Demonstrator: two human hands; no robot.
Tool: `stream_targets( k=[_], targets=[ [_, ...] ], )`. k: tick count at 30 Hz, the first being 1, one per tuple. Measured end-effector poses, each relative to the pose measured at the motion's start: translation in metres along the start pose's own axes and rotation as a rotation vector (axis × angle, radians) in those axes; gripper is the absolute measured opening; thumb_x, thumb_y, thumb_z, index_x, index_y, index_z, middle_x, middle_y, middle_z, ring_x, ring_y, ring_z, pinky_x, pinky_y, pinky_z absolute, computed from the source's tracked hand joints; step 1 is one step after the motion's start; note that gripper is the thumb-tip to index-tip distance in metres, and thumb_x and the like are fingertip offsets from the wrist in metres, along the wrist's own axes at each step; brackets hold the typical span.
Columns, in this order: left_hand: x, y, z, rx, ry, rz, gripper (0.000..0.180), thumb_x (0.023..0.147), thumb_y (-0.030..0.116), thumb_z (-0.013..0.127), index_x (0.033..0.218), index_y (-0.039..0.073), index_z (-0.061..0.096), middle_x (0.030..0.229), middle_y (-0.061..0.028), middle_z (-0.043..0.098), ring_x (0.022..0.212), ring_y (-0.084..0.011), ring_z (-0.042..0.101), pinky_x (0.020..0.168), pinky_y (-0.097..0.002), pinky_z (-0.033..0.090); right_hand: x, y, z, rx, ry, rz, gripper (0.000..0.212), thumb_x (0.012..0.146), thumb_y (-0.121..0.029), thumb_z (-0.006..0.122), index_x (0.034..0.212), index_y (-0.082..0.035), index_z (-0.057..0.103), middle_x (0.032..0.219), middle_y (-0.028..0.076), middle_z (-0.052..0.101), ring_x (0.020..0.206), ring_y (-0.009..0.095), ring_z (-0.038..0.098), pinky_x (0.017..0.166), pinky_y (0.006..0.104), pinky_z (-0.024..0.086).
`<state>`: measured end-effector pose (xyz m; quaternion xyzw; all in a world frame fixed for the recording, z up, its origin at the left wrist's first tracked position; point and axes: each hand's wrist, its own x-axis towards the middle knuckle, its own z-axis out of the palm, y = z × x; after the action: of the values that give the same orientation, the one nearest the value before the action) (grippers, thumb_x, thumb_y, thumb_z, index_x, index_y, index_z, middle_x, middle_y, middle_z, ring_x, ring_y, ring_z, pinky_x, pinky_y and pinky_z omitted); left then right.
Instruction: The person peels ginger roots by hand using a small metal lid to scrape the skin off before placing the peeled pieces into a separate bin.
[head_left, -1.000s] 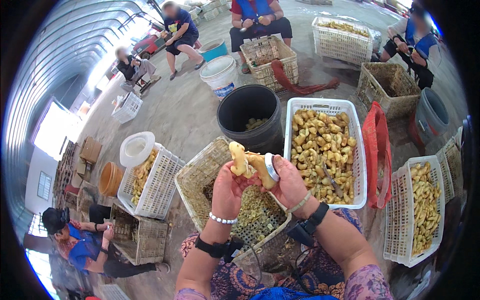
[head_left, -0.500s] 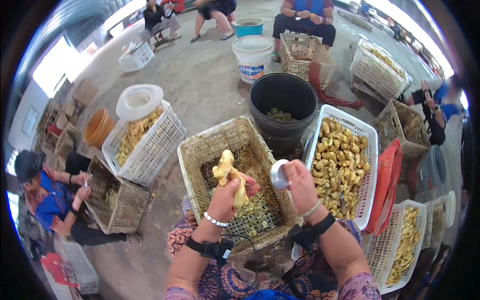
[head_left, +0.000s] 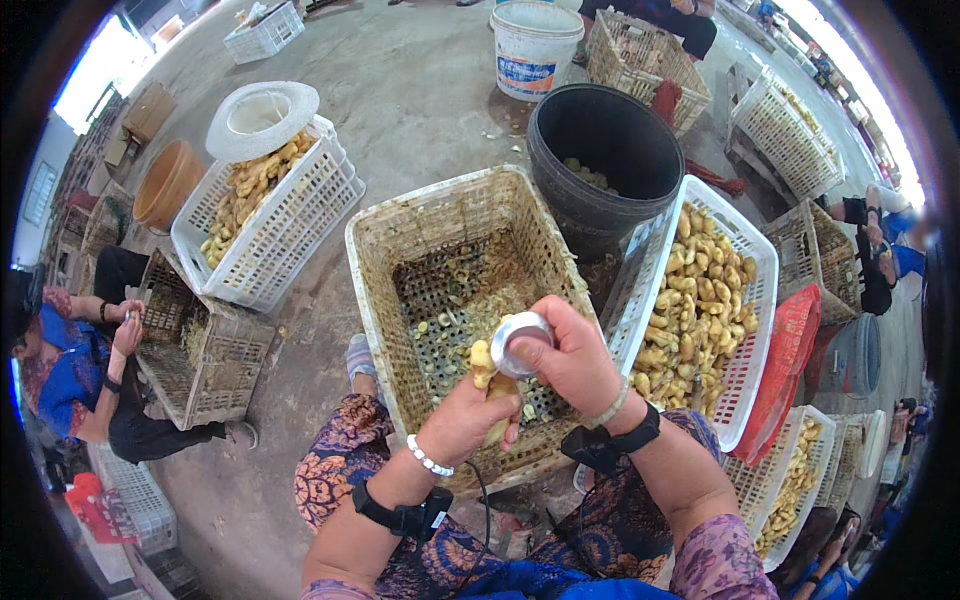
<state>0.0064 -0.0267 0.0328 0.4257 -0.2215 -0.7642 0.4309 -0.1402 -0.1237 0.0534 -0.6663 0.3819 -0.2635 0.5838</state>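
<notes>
My left hand (head_left: pixel 462 418) is closed around a piece of ginger root (head_left: pixel 482 362), its knobbly pale-yellow end showing above the fingers. My right hand (head_left: pixel 582 368) grips a shiny round metal lid-like disc (head_left: pixel 503 338), whose edge is at the ginger's upper end; whether it touches cannot be made out. Both hands are over the near part of a dirty plastic crate (head_left: pixel 362 300), which has pale peelings and small scraps on its perforated bottom. Just to the right, a white crate (head_left: pixel 768 300) holds many ginger pieces (head_left: pixel 700 310), with a thin knife-like tool lying among them.
Behind the crates stands a black bucket (head_left: pixel 600 215) with some pieces inside, and a white bucket (head_left: pixel 530 60) farther off. A white ginger crate (head_left: pixel 280 250) carrying a ring-shaped lid (head_left: pixel 262 120) is at left. Red mesh (head_left: pixel 785 350) hangs at right. Co-workers sit on both sides.
My right hand has brought the metal disc left to the ginger. My left hand has lowered the ginger and tilted it. The view has tipped downward.
</notes>
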Motion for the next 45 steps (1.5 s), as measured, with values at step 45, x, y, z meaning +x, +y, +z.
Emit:
stream_targets(
  k=[45],
  targets=[
    [-0.001, -0.038, -0.016, 0.556, 0.19, -0.104, 0.041, 0.081, 0.006, 0.053, 0.118, 0.002, 0.036, 0.072, -0.0079, 0.054, 0.048, -0.0156, 0.056, 0.041, -0.0303, 0.045, 0.009, 0.035, -0.012, -0.211, -0.034, -0.053, 0.015, 0.082, -0.011, 0.066, 0.087, -0.001, 0.057, 0.072, 0.005, 0.056, 0.068, 0.01, 0.053, 0.062, 0.0276, 0.045]
  ],
)
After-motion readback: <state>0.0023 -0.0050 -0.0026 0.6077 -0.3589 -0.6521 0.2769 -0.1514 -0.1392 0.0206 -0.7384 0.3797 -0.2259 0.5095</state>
